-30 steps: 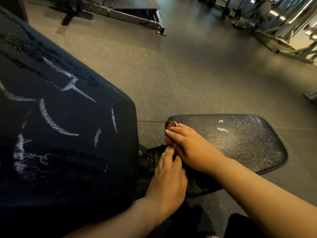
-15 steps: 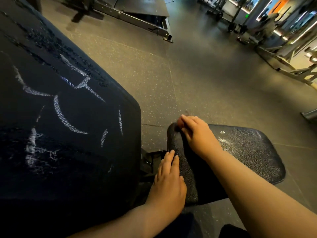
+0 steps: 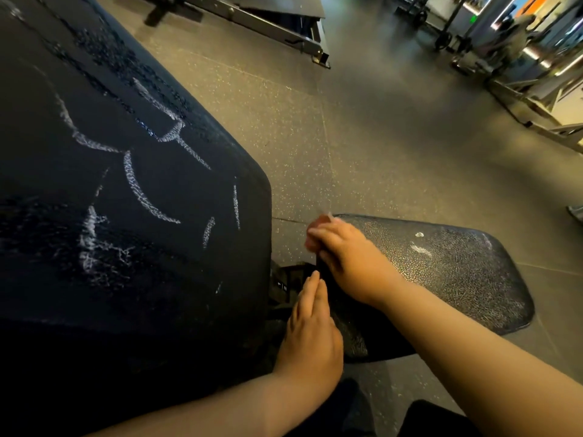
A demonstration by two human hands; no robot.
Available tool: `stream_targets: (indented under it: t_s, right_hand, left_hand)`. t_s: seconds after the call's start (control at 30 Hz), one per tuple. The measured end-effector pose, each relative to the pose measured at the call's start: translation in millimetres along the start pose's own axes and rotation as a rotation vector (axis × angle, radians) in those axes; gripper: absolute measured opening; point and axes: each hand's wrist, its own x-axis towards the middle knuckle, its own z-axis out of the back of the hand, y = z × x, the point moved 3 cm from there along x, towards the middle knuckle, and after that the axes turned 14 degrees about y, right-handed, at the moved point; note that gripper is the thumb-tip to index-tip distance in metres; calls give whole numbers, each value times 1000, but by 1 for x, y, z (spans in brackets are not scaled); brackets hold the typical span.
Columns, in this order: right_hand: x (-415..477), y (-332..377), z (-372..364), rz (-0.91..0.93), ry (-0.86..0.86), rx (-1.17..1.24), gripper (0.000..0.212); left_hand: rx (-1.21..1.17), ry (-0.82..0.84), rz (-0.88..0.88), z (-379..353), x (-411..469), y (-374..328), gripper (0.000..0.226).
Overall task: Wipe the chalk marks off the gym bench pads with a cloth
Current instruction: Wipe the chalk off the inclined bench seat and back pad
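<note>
Bracing, likely, with left hand (image 3: pixel 310 339) flat, fingers straight together, at black pebbled seat pad (image 3: pixel 457 279) near edge; right hand (image 3: pixel 350 257) curled at near-left corner, grip blurred, unclear; white chalk smudges (image 3: pixel 421 249) unwiped.

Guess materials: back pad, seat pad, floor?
Back pad: probably dark matte vinyl or leatherette; its fine grain breaks up the chalk strokes. Seat pad: similar cover, glossier, with a pebbled, crackled sheen. Floor: likely rubber tile, matte grey with light speckles and visible seams.
</note>
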Motion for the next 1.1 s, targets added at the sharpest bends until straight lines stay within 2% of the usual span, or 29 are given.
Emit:
stream_targets:
  t_s: [0.07,0.13,0.23,0.3,0.5,0.53,0.63,0.7,0.83,0.9,1.03,1.1]
  right_hand:
    - [-15,7,0,116,135,-18,45]
    - [-20,-3,7,143,165,-48,47]
    - [-20,-19,10,-24,3,15,46]
    - [-28,-10,4,-73,-64,7,45]
    - [-64,14,-2,181,210,-131,46]
    - [-63,7,2,157,183,-153,47]
    - [-56,-13,10,-148,-54,-36,46]
    - [-59,1,-5,-209,-78,-5,52]
    - [-85,39,-27,59,123,-95,53]
    - [-89,28,-17,104,136,-167,50]
    - [-93,-3,-7,-260,-136,8,51]
    - [-97,20,-22,-238,-108,13,52]
  left_hand:
    - [-27,-16,3,-3,-3,2,63]
    - [-39,-19,7,-5,-5,3,62]
    - [-97,-55,13,-8,-9,4,61]
    - [-138,-101,27,-10,-12,5,62]
    - [-214,-127,40,-7,-12,17,69]
    - [-218,-120,31,-7,-12,18,69]
    - [-278,-88,7,-9,-13,16,66]
    - [-312,-86,3,-11,-17,17,65]
    - [-351,-98,13,-11,-20,24,68]
    - [-348,-97,2,-10,-20,25,69]
    - [-357,-89,-52,-10,-22,19,72]
    - [-374,-113,-52,-10,-23,19,74]
